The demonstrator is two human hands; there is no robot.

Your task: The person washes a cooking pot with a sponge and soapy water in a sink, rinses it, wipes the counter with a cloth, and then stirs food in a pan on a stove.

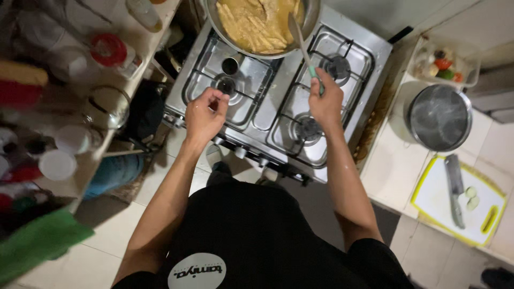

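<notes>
The left hand (pixel 203 115) is hovering over the stove (pixel 278 96), fingers curled loosely, gripping nothing visible. The right hand (pixel 325 101) is clutching a spoon (pixel 301 43) dipping into the pan (pixel 262 24) of yellowish strips — rightward, an empty steel pot (pixel 439 116) is sitting.

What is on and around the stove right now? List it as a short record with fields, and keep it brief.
right hand: grips the teal-handled utensil that reaches into the pan
left hand: fingers pinched together above a front burner, any contents too small to tell
pan: on a back burner, holds pale yellow food
stove: four-burner, silver
counter at right: lidded pot, cutting board with knife
</notes>
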